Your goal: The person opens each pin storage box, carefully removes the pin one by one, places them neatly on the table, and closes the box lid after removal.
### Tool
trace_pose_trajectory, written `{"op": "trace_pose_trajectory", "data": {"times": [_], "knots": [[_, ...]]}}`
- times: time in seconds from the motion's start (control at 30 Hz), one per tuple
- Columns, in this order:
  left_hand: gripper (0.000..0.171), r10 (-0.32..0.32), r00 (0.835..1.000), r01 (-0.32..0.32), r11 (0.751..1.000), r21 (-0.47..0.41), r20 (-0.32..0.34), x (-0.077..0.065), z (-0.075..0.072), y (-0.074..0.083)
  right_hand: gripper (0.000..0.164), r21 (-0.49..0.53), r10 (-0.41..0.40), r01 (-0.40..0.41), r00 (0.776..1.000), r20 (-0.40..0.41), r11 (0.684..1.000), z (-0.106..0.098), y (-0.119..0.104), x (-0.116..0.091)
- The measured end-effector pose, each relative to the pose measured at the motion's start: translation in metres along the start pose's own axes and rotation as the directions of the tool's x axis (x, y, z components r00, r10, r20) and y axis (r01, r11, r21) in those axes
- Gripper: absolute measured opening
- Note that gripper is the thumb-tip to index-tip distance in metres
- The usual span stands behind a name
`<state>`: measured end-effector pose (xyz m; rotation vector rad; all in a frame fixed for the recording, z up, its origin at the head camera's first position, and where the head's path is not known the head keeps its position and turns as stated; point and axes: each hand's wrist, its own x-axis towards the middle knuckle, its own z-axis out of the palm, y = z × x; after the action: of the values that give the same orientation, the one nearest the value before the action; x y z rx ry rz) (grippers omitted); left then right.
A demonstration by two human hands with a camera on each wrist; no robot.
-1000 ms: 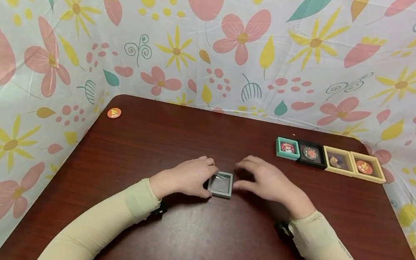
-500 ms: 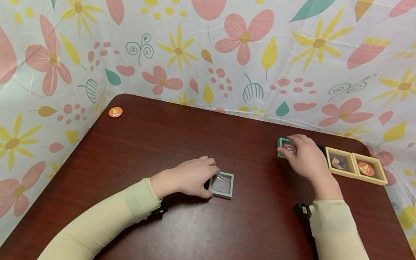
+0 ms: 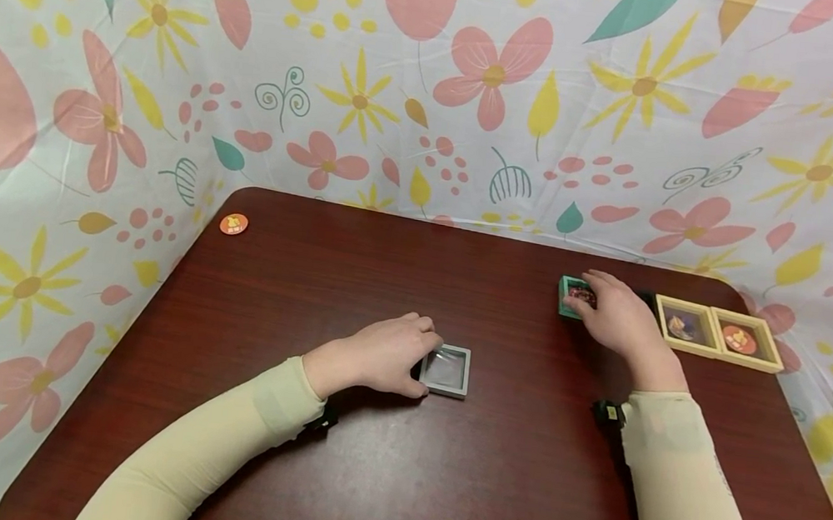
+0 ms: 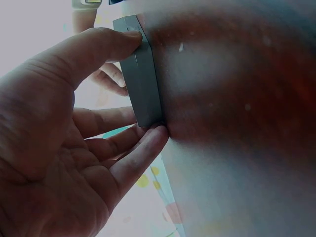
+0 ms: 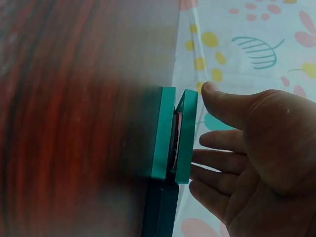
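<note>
In the head view, I see two pale sleeves [image 3: 211,433] rising from the bottom edge over a dark red-brown table [image 3: 396,476]. Left of centre, the left hand [image 3: 375,355] grips a small grey frame [image 3: 446,372]. The frame lies on the table at mid-picture, held by its left part, its clear window showing right of the grip. My left wrist view shows the thumb on one edge and fingertips at the opposite edge.

Farther out, right of centre, the right hand [image 3: 620,313] is over a teal frame [image 3: 563,295]. In my right wrist view that hand is relaxed and unclosed, thumb apart, fingertips just beside the teal frame; I cannot tell whether they touch. The teal frame's two halves stand slightly parted, one tilted. A black frame [image 5: 160,212] adjoins it.

At the head view's right, two yellow frames [image 3: 694,349] sit joined in the row, each showing a disc. An orange sticker [image 3: 234,224] lies upper left, before a flowered curtain [image 3: 395,166].
</note>
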<state>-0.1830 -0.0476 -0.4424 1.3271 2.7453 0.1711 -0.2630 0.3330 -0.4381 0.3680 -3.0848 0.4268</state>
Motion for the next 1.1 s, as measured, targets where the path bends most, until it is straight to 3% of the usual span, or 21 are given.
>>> {"op": "trace_pose_trajectory", "data": {"times": [0.53,0.77,0.93,1.1], "knots": [[0.058,-0.014,1.0,0.013,1.0,0.012,0.018,-0.004,-0.002,0.006,0.067,-0.049,-0.011,0.011,1.0,0.002,0.999,0.011,-0.001,0.002],[0.074,-0.029,0.999,0.029,1.0,0.009,0.037,-0.001,-0.006,0.012,0.068,-0.051,0.006,-0.006,1.0,0.006,0.999,0.009,-0.004,0.002],[0.091,-0.029,0.998,0.026,0.998,0.063,0.049,0.007,-0.012,0.02,0.067,-0.054,0.011,-0.01,1.0,0.01,0.998,0.009,-0.005,0.001],[0.091,-0.003,0.998,-0.004,0.995,0.103,0.067,0.017,-0.015,0.029,0.067,-0.046,0.019,-0.018,1.0,0.013,0.999,0.011,-0.005,0.001]]}}
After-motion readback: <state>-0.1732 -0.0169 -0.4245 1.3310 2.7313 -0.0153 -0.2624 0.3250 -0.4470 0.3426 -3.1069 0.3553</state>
